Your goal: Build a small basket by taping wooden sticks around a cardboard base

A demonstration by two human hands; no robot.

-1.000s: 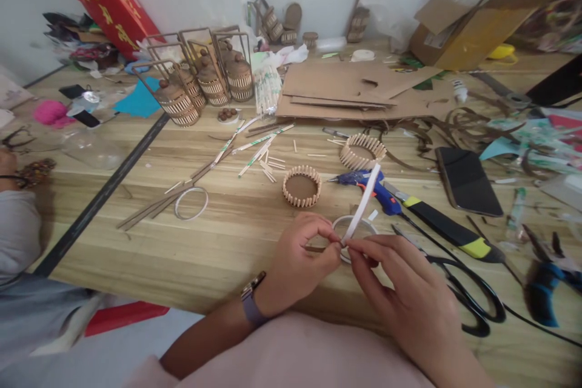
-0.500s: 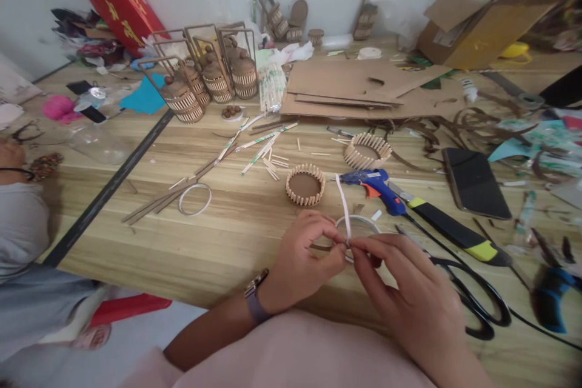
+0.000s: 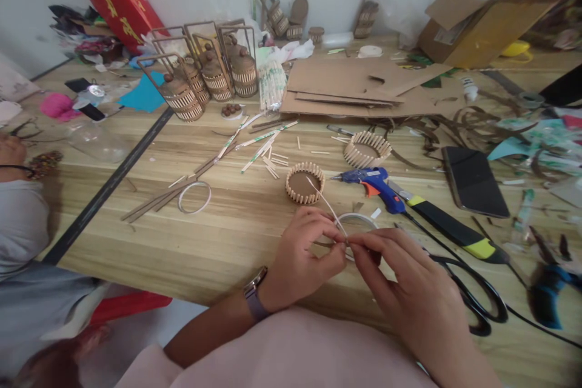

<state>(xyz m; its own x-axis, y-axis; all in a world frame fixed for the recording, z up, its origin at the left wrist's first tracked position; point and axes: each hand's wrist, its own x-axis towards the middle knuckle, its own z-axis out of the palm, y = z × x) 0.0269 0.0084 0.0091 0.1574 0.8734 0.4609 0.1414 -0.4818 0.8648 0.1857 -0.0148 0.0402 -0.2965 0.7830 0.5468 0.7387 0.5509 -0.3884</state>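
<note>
My left hand [image 3: 304,257] and my right hand [image 3: 404,288] meet fingertip to fingertip low in the middle of the wooden table [image 3: 218,236]. Both pinch a thin white strip [image 3: 326,205] whose free end rises up and to the left toward a small stick-walled ring [image 3: 305,182]. Just behind my fingers lies a white tape ring [image 3: 359,221], partly hidden by them. My left wrist wears a watch [image 3: 254,300].
A blue glue gun [image 3: 369,183], a yellow-and-black knife [image 3: 448,229], black scissors [image 3: 473,297] and a phone [image 3: 475,180] lie to the right. Cardboard sheets [image 3: 350,88], little lantern baskets [image 3: 200,82], another stick ring [image 3: 367,149], a white ring [image 3: 194,197]. Another person's sleeve [image 3: 20,224] at left.
The strip's free end has swung from pointing up and right over the glue gun to leaning up and left. My hands have stayed pinched together in about the same place.
</note>
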